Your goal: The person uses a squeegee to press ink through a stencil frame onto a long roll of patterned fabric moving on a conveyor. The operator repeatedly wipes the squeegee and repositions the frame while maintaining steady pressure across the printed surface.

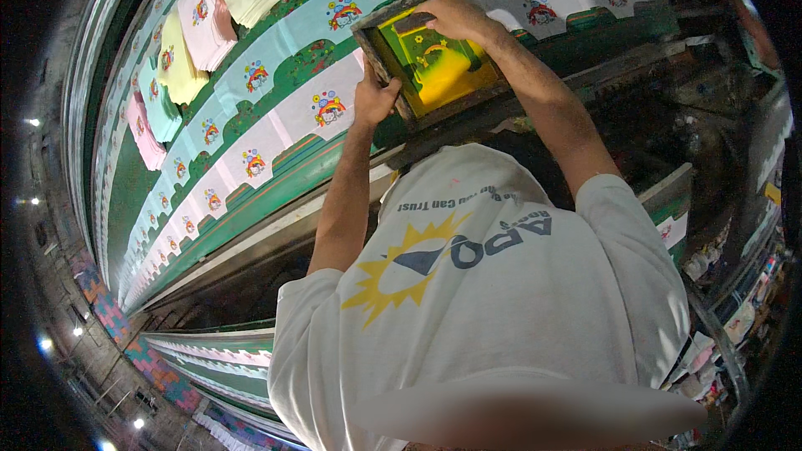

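The step in hand seems to be the spreading of yellow ink through the mesh (pixel 451 75) of the wooden frame (pixel 370 42). This frame sits over the row of the white strip (pixel 284 129) on the green bench (pixel 307 169); whether it lies fully flat, I cannot tell.

The right hand (pixel 459 17) is closed on the squeegee (pixel 409 23), a dark bar inside the frame, near its far side; its fingers are bent over the bar. The left hand (pixel 378 100) is grasping the frame's left side, with the thumb near the lower corner, so it probably keeps the frame steady.

The next move, in my judgement, calls for an even pressure on the squeegee while the left hand lets nothing slide, because a small shift could blur the print.

Left of the frame, the white strip carries coloured prints. Beyond it runs a pale blue strip (pixel 342 12), and folded stacks (pixel 207 23) lie farther to the upper left.
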